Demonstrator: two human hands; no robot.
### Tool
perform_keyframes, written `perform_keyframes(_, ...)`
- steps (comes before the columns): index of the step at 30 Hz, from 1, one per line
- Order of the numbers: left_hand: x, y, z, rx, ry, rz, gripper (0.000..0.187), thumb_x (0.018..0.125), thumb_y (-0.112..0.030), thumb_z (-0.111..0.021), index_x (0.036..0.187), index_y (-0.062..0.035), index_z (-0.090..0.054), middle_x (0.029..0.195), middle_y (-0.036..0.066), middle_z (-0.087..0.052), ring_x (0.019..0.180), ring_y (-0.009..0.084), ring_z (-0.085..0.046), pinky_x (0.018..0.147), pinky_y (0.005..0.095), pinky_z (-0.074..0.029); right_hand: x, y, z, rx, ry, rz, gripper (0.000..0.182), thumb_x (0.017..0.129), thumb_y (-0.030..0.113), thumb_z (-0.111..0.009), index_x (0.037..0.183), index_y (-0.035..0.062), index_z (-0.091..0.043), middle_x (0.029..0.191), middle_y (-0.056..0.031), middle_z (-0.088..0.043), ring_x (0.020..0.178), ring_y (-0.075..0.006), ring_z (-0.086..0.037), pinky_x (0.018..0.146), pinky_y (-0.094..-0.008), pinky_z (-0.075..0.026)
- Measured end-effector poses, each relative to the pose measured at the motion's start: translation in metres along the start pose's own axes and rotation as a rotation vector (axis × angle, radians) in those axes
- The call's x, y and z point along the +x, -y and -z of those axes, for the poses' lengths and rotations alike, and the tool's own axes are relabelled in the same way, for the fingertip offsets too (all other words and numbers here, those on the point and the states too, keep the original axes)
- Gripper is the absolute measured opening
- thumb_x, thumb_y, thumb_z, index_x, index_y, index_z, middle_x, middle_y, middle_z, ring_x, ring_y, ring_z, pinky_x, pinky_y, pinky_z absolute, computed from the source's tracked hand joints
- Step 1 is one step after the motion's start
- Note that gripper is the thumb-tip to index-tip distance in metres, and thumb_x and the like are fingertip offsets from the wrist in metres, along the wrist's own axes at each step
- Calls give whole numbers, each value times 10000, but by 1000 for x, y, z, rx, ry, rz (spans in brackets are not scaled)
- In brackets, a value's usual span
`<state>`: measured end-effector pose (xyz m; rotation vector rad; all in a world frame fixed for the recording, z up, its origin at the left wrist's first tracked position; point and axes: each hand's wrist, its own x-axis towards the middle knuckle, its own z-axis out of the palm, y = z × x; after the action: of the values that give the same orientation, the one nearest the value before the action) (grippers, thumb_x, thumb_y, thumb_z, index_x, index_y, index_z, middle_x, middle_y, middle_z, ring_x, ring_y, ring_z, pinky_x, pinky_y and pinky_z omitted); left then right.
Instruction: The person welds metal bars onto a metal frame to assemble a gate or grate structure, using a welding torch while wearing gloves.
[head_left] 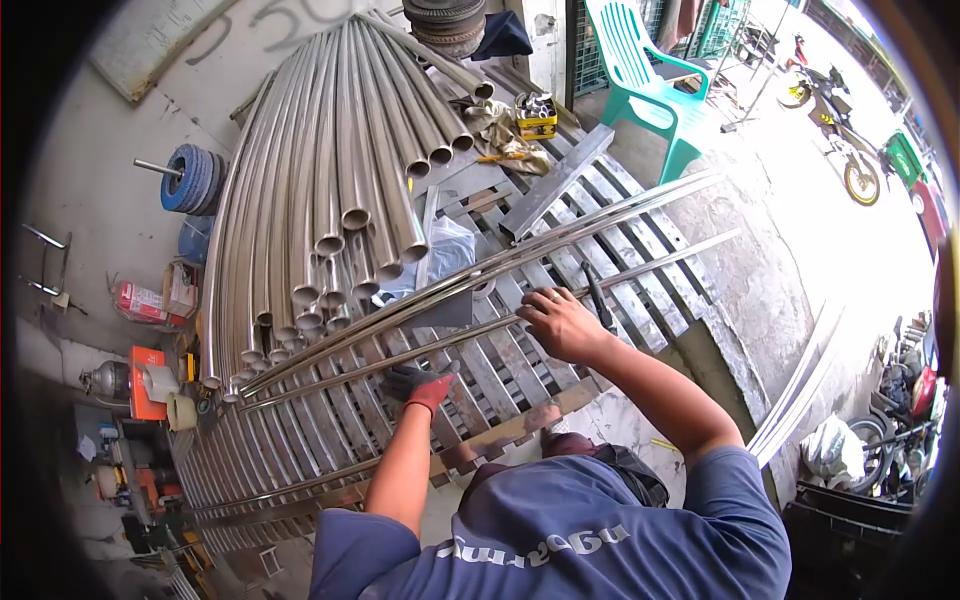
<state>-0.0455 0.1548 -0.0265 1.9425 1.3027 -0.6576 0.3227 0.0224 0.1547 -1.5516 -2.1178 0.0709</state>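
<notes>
My right hand (560, 322), bare with a ring on one finger, is closed on a long thin metal tube (620, 277). My left hand (420, 385) wears a red and dark glove. It is just below the same tube, thumb apart from the fingers, and its dark fingertips are hard to make out over the slats. Several more thin metal tubes (560, 235) lie side by side just beyond. They all rest across a slatted metal rack (480, 370). A dark tool-like object (597, 295) stands beside my right hand.
A large stack of thick steel pipes (330, 170) fans out at the left. A square metal bar (557, 180) lies on the slats, near a yellow box (536, 116) of small parts. A green plastic chair (650, 85) stands behind. A motorbike (835, 125) is outside at right.
</notes>
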Motion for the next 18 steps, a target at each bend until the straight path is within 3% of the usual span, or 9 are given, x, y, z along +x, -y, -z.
perform_keyframes(5,-3,14,-8,-137,102,-29,697,1098,-434,-520,1620,27,-486,1614,223,-578,1517,324,-519,1297,418,-350,139,-50,-28,-192,137,-96,246,926,115,-658,1146,22,-718,1256,-152,-664,1282,-332,-617,1006,-484,-516)
perform_keyframes(10,-13,16,-8,-232,156,-82,548,1178,-333,-414,1592,-4,-557,1571,179,-648,1482,231,-584,1282,359,-373,259,-128,-90,-98,282,-308,343,966,129,-631,1273,12,-731,1392,-178,-660,1394,-351,-603,1089,-530,-540)
perform_keyframes(12,69,132,-88,-19,176,-297,571,1180,-219,-283,1748,-224,-346,1689,161,-521,1496,253,-571,1280,403,-400,302,-169,-132,13,319,-439,364,1015,152,-597,1339,38,-719,1467,-172,-612,1412,-352,-597,1119,-528,-533)
perform_keyframes(13,63,131,-87,55,186,-280,594,1170,-141,-252,1752,-228,-331,1689,159,-521,1503,259,-563,1284,406,-399,312,-179,-134,33,333,-465,397,1023,174,-595,1381,40,-700,1521,-166,-576,1450,-349,-564,1139,-541,-515)
perform_keyframes(15,31,68,-57,750,172,-372,618,1129,-98,-329,1747,-124,-336,1608,149,-592,1441,180,-602,1258,345,-422,332,-200,-137,72,360,-519,466,1038,219,-591,1465,45,-661,1631,-154,-502,1525,-345,-497,1179,-565,-478)
perform_keyframes(16,24,74,-61,1122,94,-502,632,1106,-80,-370,1737,-82,-348,1559,144,-625,1398,151,-623,1239,315,-436,345,-216,-155,-40,391,-469,587,1049,319,-615,1573,55,-594,1790,-146,-344,1656,-344,-322,1260,-622,-370)
perform_keyframes(18,22,67,-54,1028,206,-436,639,1103,-88,-395,1740,-74,-343,1414,157,-680,1236,172,-680,1128,328,-498,358,-227,-177,-153,344,-453,704,1052,425,-626,1648,64,-526,1866,-129,-195,1719,-331,-176,1310,-657,-261)
